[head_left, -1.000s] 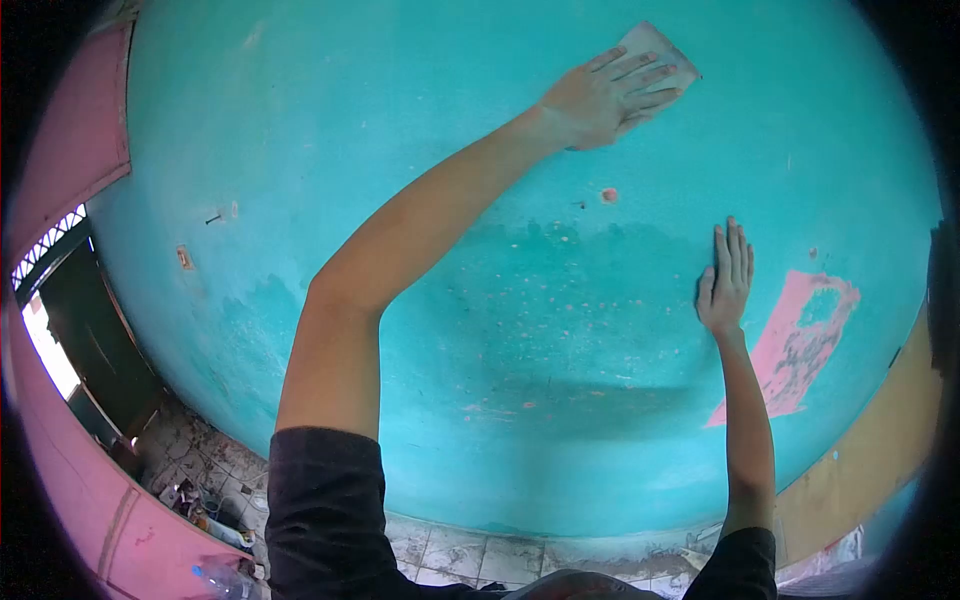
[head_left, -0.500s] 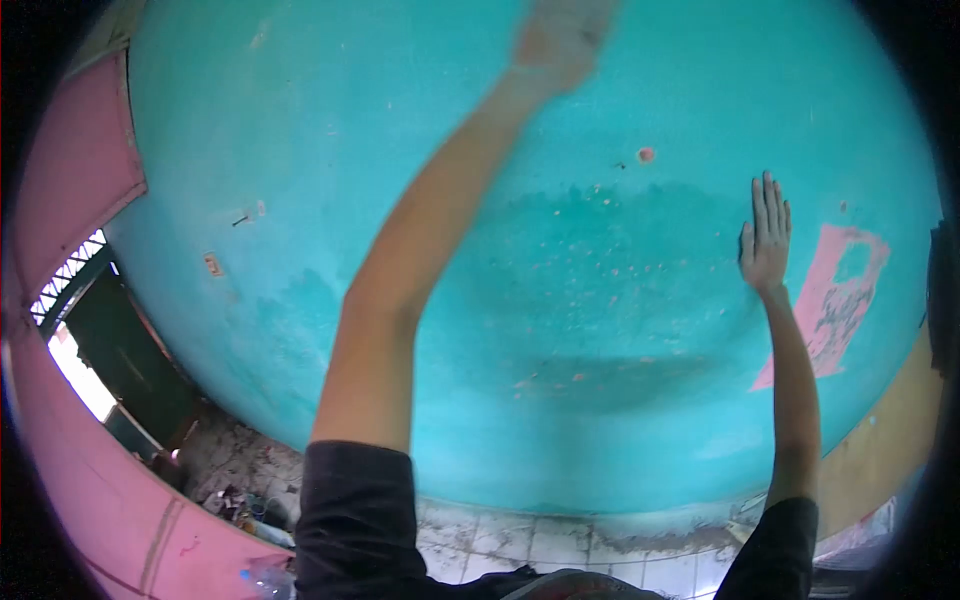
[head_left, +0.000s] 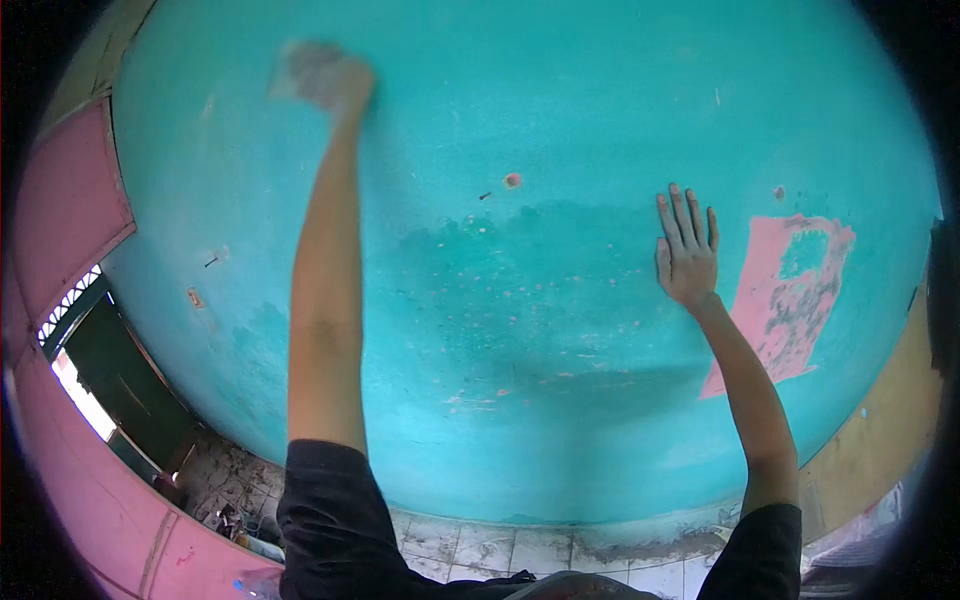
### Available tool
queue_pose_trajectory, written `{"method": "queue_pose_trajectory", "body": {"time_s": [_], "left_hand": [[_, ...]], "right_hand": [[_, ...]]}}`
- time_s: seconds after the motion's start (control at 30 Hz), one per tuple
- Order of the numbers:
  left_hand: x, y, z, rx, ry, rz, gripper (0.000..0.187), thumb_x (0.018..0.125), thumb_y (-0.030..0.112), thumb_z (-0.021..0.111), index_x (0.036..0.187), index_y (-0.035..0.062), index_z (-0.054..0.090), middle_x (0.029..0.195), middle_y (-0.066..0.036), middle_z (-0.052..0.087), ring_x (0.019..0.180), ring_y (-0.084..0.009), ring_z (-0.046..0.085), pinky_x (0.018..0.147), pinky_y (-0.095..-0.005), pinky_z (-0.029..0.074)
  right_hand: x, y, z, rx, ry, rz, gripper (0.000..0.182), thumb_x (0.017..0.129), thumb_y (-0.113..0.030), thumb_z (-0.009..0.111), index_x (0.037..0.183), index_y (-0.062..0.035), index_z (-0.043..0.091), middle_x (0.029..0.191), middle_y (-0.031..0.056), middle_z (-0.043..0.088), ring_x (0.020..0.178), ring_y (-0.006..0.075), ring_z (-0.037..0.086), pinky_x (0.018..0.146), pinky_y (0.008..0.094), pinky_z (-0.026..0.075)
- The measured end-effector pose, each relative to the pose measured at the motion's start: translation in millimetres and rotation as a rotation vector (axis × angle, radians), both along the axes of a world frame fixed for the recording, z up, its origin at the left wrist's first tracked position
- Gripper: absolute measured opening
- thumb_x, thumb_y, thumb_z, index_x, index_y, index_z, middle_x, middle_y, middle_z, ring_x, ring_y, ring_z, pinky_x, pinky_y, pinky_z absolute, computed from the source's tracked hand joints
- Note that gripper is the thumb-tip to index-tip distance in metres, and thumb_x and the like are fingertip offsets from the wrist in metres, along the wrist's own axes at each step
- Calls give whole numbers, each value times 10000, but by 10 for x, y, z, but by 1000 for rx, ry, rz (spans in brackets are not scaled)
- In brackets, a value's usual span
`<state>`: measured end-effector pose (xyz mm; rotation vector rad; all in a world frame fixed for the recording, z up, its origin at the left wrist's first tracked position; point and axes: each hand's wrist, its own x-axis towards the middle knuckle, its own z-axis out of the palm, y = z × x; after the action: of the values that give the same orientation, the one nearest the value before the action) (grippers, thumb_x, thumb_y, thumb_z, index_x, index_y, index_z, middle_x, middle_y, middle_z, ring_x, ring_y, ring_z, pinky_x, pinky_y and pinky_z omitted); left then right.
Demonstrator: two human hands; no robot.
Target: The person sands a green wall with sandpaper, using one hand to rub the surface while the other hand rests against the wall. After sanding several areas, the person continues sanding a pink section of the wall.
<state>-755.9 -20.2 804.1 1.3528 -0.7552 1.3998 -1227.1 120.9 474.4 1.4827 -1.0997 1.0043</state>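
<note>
Turquoise wall spreads before us, darker and speckled across its middle, with the tiled floor below and a dark door off to the left. High on the left, we have our left hand at the wall, with a pale sheet by its fingers; both are blurred, so we cannot tell whether we grip it or press it flat. Our right hand is empty and open against the wall, fingers up and slightly spread, just beside the pink patch.
</note>
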Motion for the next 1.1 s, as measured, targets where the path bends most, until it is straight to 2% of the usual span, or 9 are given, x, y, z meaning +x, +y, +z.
{"method": "queue_pose_trajectory", "body": {"time_s": [0.07,0.13,0.23,0.53,0.6,0.63,0.67,0.73,1.1], "left_hand": [[-1183,210,30,-31,-366,-37,707,895,270,513,1485,-103,403,1550,-328,390,1384,-453,454,1071,-641,344],[-2221,502,-316,-38,-917,28,609,982,248,453,1534,-3,398,1603,-228,362,1456,-385,381,1183,-578,284],[-2487,902,-840,132,-1090,-670,546,1039,250,404,1560,86,400,1625,-145,357,1471,-356,364,1224,-503,265],[-244,212,69,11,212,-519,629,1055,337,346,1562,-35,322,1627,-221,333,1539,-351,246,1247,-500,173],[-1227,545,-213,54,-16,-660,659,1036,331,380,1563,-55,299,1638,-227,308,1557,-355,200,1253,-516,130],[-1694,431,-334,-91,-332,-18,628,1026,273,396,1550,-64,317,1613,-237,348,1528,-345,282,1246,-513,180],[-2224,461,-471,-41,-564,-539,583,1022,224,401,1543,-34,361,1599,-232,370,1498,-331,338,1238,-489,230],[-3041,1000,-962,334,-1076,-782,521,1055,237,381,1540,51,425,1607,-180,384,1507,-329,323,1253,-462,204],[41,671,-640,149,292,-632,613,1062,330,278,1601,38,260,1695,-171,182,1563,-354,159,1252,-514,141]], "right_hand": [[-20,5,7,4,12,-2,579,1019,-266,399,1589,-167,382,1662,55,329,1526,294,312,1226,560,198],[-57,-2,-19,16,22,39,588,1008,-266,417,1587,-170,385,1659,57,332,1524,294,315,1224,561,205],[-170,4,-1,31,58,98,605,988,-265,447,1584,-177,391,1655,57,339,1520,292,322,1222,564,213],[-124,41,-38,59,35,124,605,981,-252,448,1580,-179,398,1650,23,349,1509,281,342,1213,568,248],[-160,51,-33,79,48,108,603,984,-254,445,1580,-175,397,1651,20,348,1508,277,344,1210,567,257],[-174,68,-28,78,53,113,604,983,-251,448,1579,-172,399,1648,20,354,1504,271,351,1209,563,261],[-154,60,-15,69,52,122,605,981,-249,451,1578,-170,402,1645,20,360,1500,266,359,1209,559,264],[-181,-5,-16,34,53,166,604,979,-247,454,1577,-173,407,1641,18,368,1497,261,366,1209,555,266],[-199,-25,-74,28,54,173,603,975,-245,458,1572,-176,417,1637,22,379,1502,255,364,1221,544,246]]}}
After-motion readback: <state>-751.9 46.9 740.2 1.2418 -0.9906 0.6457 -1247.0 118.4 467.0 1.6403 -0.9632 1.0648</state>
